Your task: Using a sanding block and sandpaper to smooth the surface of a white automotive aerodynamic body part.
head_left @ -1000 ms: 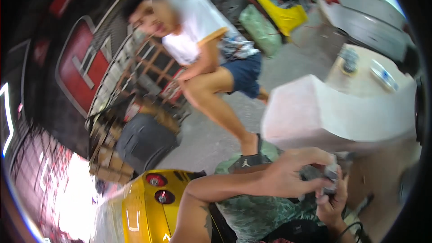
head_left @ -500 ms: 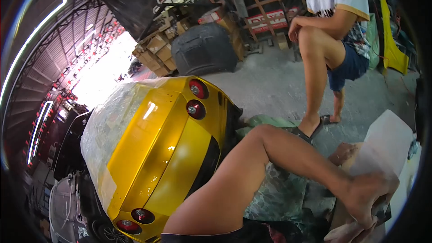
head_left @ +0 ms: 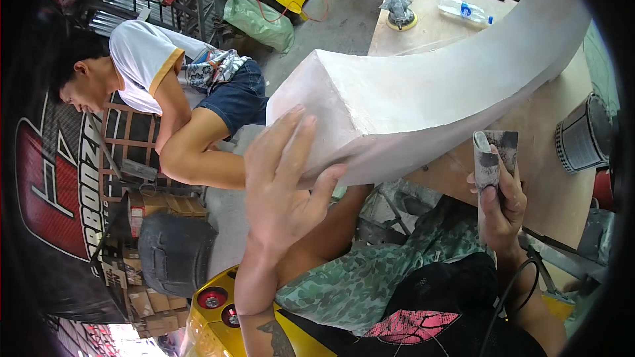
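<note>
White curved body panel steadied by one hand, sandpaper in the other.

Spread flat with fingers released, the left hand (head_left: 284,185) presses the white panel (head_left: 423,86) at its near end, which overhangs the plywood table's (head_left: 549,158) near edge. The right hand (head_left: 499,208) clasps a folded sandpaper strip (head_left: 489,158) just beside the panel.

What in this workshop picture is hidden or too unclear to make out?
Head view only:
- The far end of the white curved panel is cut off by the picture's rim.
- The panel face under the left hand is covered by the palm.
- The grit side of the folded sandpaper in the right hand cannot be told.
- The sander and plastic bottle on the wooden table are too small for detail.
</note>
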Motion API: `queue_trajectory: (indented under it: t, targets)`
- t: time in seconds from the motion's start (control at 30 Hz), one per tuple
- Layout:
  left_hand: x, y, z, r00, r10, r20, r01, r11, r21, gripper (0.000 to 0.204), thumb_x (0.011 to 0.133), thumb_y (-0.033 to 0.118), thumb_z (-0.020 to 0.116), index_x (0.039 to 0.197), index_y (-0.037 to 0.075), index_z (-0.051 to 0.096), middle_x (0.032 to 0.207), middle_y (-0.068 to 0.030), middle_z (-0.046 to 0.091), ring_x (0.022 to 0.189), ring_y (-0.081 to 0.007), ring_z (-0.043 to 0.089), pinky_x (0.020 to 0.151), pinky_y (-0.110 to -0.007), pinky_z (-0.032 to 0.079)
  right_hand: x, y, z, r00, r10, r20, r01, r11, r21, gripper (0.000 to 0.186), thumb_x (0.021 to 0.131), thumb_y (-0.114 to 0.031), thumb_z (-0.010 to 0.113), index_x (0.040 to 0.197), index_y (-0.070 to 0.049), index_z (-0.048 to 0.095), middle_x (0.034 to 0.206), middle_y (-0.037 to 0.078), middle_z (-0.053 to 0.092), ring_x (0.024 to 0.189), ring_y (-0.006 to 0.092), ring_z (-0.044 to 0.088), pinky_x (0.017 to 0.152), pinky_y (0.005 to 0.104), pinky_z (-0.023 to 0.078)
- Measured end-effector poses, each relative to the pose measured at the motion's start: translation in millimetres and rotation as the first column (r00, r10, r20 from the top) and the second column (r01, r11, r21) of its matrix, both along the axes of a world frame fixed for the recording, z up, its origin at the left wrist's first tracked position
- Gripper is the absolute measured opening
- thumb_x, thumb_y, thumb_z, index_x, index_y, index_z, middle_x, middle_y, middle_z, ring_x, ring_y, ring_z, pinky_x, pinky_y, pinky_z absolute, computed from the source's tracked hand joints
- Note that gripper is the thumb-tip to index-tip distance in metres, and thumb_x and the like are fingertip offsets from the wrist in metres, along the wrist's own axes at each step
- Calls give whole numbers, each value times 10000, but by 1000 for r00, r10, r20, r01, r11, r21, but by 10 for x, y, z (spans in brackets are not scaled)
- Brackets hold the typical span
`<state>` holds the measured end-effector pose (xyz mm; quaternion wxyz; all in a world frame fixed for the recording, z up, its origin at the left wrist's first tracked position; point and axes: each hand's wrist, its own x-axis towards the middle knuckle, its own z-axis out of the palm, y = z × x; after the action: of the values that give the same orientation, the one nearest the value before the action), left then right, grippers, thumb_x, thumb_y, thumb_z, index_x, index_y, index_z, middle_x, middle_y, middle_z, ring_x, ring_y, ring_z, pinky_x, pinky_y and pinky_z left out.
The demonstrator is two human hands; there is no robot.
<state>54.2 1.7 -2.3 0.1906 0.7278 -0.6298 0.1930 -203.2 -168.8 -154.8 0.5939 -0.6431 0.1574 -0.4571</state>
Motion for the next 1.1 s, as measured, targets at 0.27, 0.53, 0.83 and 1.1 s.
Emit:
queue_trajectory:
  t: [0.27, 0.53, 0.83, 1.1]
  targets:
    - [-228, -249, 7, 998, 5, 58, -14, 988, 156, 790, 810, 220, 856, 1489, 1, 519, 1528, -236, 518, 1404, -415, 512, 1148, -532, 374, -172, -90, -35, 969, 71, -236, -76, 997, -14, 468, 989, -146, 649, 1412, 48, 594, 1309, 211, 562, 1157, 285, 589, 1022, 361, 447]
    - [-87, -278, 106, 998, -57, 35, 52, 991, 123, 660, 840, 244, 830, 1429, 58, 597, 1473, -170, 596, 1403, -324, 537, 1202, -488, 296, -241, -172, -42, 935, 140, -326, -170, 983, -65, 476, 980, -160, 650, 1407, 45, 597, 1356, 244, 561, 1227, 356, 566, 1095, 409, 403]
    - [-74, -193, 132, 999, -45, -7, 46, 993, 109, 488, 891, 282, 792, 1311, 66, 666, 1410, -146, 630, 1330, -316, 581, 1154, -509, 371, -273, -83, -73, 944, 121, -306, -147, 987, -63, 492, 960, -85, 592, 1420, 89, 563, 1433, 280, 538, 1272, 370, 559, 1126, 428, 387]
    - [-20, -298, -38, 963, -208, -173, 190, 975, -119, 426, 885, 144, 755, 1278, 10, 662, 1383, -147, 633, 1316, -328, 569, 1121, -497, 403, -158, -93, -368, 944, 150, -293, -178, 981, -74, 477, 1056, -136, 529, 1487, 66, 500, 1483, 239, 502, 1210, 295, 616, 965, 361, 535]
